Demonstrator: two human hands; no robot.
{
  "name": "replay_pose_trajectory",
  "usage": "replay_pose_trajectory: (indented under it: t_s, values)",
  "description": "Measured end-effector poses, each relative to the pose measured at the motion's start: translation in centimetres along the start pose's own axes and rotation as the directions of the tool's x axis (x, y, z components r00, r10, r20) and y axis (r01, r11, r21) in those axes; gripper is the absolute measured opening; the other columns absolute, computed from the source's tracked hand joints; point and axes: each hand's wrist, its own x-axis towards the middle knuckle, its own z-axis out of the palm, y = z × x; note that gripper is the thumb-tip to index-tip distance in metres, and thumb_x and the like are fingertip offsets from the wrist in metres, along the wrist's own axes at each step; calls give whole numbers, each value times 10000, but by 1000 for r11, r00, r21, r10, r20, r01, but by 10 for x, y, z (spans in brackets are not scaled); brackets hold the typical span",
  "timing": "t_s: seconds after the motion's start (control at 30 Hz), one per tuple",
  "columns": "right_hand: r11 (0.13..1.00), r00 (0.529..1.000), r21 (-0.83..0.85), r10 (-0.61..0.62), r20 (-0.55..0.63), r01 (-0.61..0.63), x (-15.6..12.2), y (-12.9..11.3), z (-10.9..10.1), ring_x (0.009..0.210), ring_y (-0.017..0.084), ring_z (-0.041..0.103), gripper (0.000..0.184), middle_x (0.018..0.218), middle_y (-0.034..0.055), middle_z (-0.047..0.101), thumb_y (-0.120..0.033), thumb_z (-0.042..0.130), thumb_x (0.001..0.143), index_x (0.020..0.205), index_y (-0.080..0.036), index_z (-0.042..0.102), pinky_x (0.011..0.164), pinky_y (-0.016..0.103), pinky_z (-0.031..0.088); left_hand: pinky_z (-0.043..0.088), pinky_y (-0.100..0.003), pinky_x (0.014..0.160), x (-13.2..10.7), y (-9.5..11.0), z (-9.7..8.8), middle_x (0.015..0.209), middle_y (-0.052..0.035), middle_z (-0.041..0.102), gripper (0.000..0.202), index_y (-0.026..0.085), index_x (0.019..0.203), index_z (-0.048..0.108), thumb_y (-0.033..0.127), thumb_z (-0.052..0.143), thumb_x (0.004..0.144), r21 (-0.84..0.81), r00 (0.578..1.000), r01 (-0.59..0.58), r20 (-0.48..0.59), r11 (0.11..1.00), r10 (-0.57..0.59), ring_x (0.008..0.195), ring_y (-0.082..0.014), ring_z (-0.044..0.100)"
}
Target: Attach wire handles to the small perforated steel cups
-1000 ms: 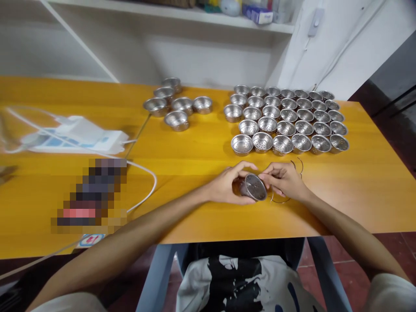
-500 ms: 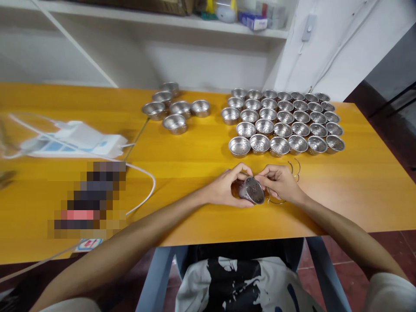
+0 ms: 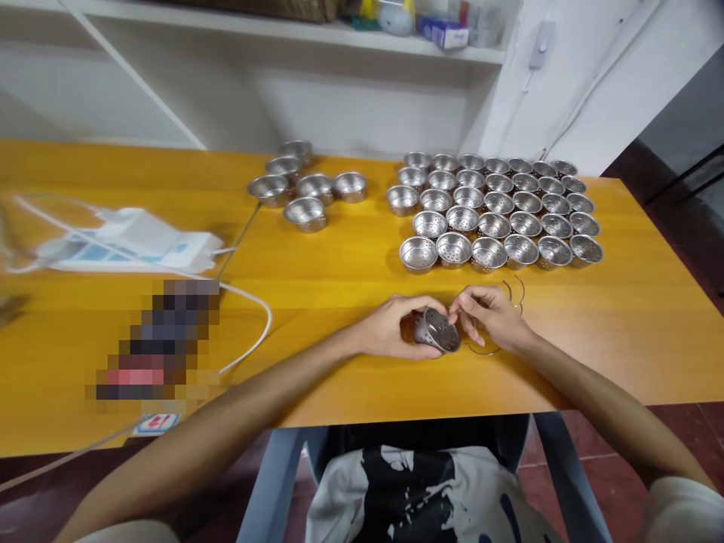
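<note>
My left hand (image 3: 393, 326) is wrapped round a small perforated steel cup (image 3: 437, 330), tipped on its side with its mouth toward me. At the cup's rim my right hand (image 3: 491, 317) pinches a thin wire ring, most of it hidden by the fingers. A few loose wire rings (image 3: 512, 292) lie on the yellow table (image 3: 339, 302) just right of that hand. Beyond my hands stand several rows of the same steel cups (image 3: 498, 215), upright and close together. A smaller group of cups (image 3: 305, 185) sits at the back centre.
A white power strip (image 3: 130, 240) with a white cable (image 3: 249, 302) lies at the left. Beside the cable is a blurred-out dark object (image 3: 158, 339). White shelving (image 3: 283, 45) rises behind the table. A grey chair frame (image 3: 283, 483) shows below the front edge.
My hands stay at the same spot on the table. The cup has turned slightly in my left hand, and my right fingers have shifted along its rim.
</note>
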Motion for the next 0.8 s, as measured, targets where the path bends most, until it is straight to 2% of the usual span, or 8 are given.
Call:
replay_pose_trajectory:
  t_s: [0.17,0.27,0.33,0.4,0.47,0.53,0.63,0.8]
  values:
    - [999,980,37,-35,198,29,-2,-3,-12,569,106,681,481,948,82,833,-650,751,1058,1039,-175,821,480,224,534,588,-275,771,-2,-1,-4,1043,-78,815,486,153,1212,728,397,953,857,-169,995,104,17,980,-103,859,-173,746]
    - [996,961,-46,-63,268,78,-2,-5,-18,584,82,627,378,986,61,810,-564,779,1070,1139,-196,831,510,219,502,586,-283,799,-3,-2,-6,1080,-86,798,511,154,1258,716,398,942,869,-250,986,164,43,954,-158,905,-183,745]
    - [981,954,-142,-85,288,130,-2,-5,-18,580,79,571,383,932,37,762,-577,779,1067,1088,-197,827,533,233,480,570,-279,804,-3,-1,-8,1084,-75,778,522,159,1274,707,399,939,872,-260,981,196,58,946,-188,903,-174,725]
    - [925,954,-296,-166,251,238,-2,-5,-16,691,120,598,449,907,33,696,-641,771,1050,983,-199,814,628,271,510,558,-278,817,-4,0,-9,1095,-64,753,529,168,1295,691,407,928,887,-262,975,222,69,939,-211,913,-168,705]
    - [820,939,-459,-284,192,342,-2,-6,-12,898,189,627,536,929,53,634,-708,716,1052,887,-204,793,767,323,537,551,-283,829,-3,1,-10,1122,-63,729,539,178,1312,671,436,913,906,-279,972,236,78,931,-223,939,-172,692]
    - [746,915,-532,-360,183,400,-2,-8,-7,1014,220,612,591,989,72,601,-715,633,1092,827,-203,759,842,349,533,543,-289,832,-2,2,-9,1151,-66,705,557,191,1328,647,486,895,926,-298,968,251,91,921,-234,966,-182,681]
    - [736,891,-502,-374,258,455,-1,-7,0,951,188,623,547,1045,72,618,-627,605,1144,825,-197,716,843,337,527,535,-317,875,-1,2,-9,1159,-64,680,584,202,1320,619,593,850,952,-314,971,240,82,919,-226,1010,-204,663]
    - [733,885,-500,-338,322,462,1,-1,7,774,161,575,555,854,26,622,-641,564,1162,824,-208,645,742,305,478,516,-340,865,1,2,-9,1155,-77,677,644,197,1310,618,754,700,998,-314,961,275,54,909,-272,999,-218,638]
